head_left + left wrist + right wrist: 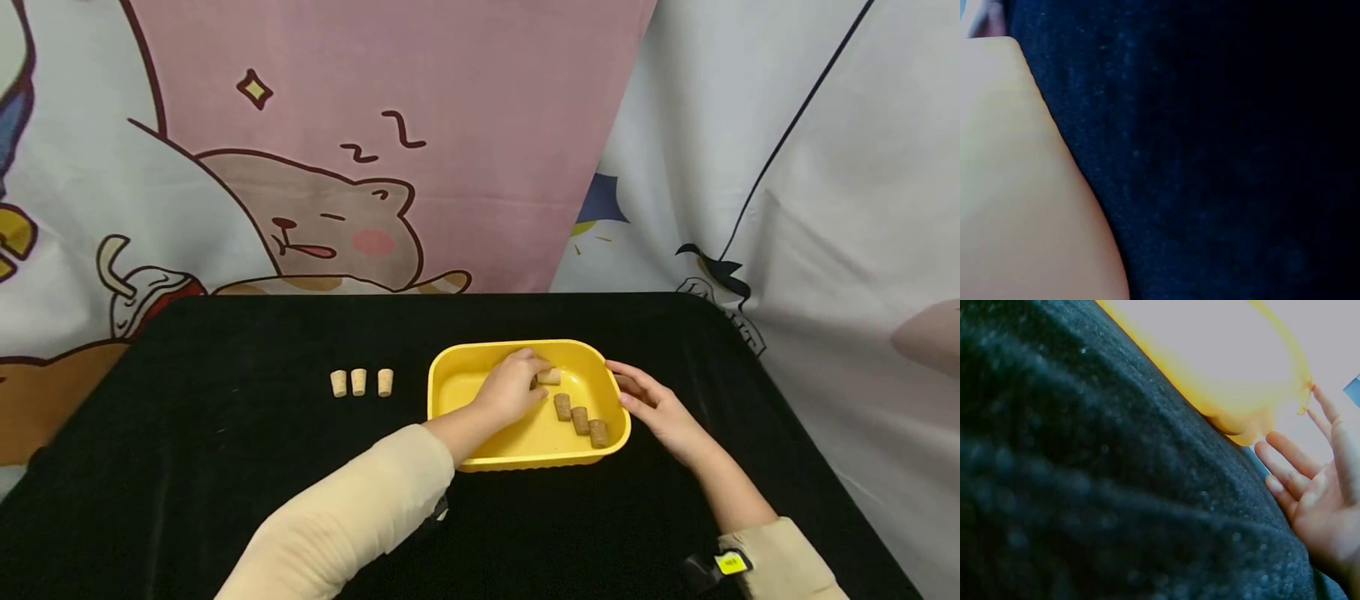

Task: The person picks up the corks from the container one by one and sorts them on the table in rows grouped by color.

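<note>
A pale cork [551, 377] by the left hand [508, 388] lies lengthwise left-right.

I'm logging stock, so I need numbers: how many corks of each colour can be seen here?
Pale corks: 4 (3 on the black cloth, 1 in the yellow tray at the left hand)
Brown corks: 3, all in the tray
Total: 7 visible; the left hand could hide more.
</note>
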